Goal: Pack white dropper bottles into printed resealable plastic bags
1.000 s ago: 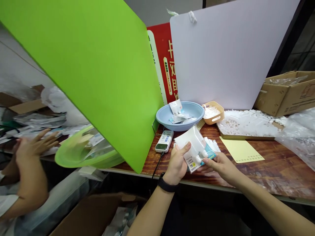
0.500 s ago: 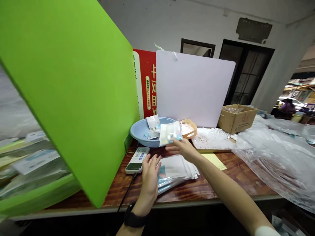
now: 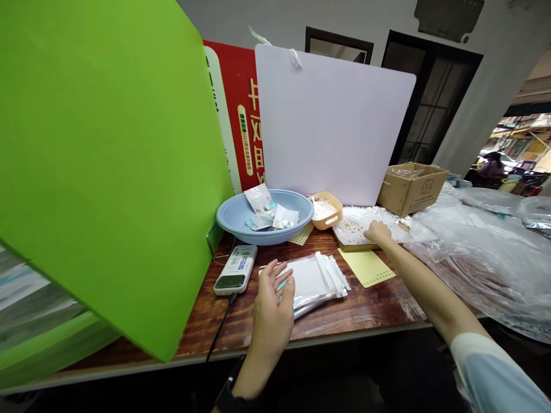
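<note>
My left hand [image 3: 274, 298] is over the left part of a stack of clear plastic bags [image 3: 307, 281], palm turned inward, fingers stretched and holding nothing. Farther right my right hand [image 3: 379, 232] reaches to a shallow tray of small white pieces [image 3: 350, 223]. Its fingers are curled down at the tray, and whatever they pinch is hidden. A blue oval basin [image 3: 232, 221] holds several small filled packets [image 3: 286, 217]. Beside it stands a tan basket [image 3: 332, 221] with white pieces inside.
Left of the bags lies a white device [image 3: 236, 269] with a dark cable. A yellow sheet [image 3: 365, 267] is before the tray. A tall green board [image 3: 116, 172] borders the left, a white board [image 3: 331, 126] the back. A cardboard box [image 3: 408, 189] and plastic film [image 3: 465, 258] occupy the right.
The small packet has left my right hand and lies in the basin. That hand has moved right to the tray. My left hand stays by the bags, and the view has tilted down.
</note>
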{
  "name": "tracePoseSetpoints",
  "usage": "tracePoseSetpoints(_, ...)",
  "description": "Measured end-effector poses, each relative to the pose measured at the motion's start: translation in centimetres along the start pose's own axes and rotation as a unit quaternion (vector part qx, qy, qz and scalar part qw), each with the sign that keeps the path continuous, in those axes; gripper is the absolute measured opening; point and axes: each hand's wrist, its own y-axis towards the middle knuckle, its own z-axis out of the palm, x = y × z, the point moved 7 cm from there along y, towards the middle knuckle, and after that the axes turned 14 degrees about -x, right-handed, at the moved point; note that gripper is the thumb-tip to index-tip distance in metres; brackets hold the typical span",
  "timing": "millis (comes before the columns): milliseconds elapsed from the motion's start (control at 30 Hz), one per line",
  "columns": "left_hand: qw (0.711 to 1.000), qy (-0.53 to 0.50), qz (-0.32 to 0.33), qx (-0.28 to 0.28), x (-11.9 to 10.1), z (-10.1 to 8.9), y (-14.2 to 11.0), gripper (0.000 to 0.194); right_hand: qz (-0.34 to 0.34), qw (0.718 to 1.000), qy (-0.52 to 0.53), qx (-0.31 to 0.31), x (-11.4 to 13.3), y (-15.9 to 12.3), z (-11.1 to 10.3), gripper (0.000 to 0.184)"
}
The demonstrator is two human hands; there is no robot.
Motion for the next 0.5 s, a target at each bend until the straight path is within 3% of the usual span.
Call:
tracePoseSetpoints(267,0.998,0.051,0.013,0.032,0.6,1.9,-0.4,0.035,0.01,0.993,-0.113,0.018,-1.7,3.9,4.4,0.037)
tracePoseSetpoints(500,0.995,0.08,0.003,0.057,0.4,4.5,-1.1,0.027,0.017,0.994,-0.102,0.029,-3.0,5.8,5.2,0.037)
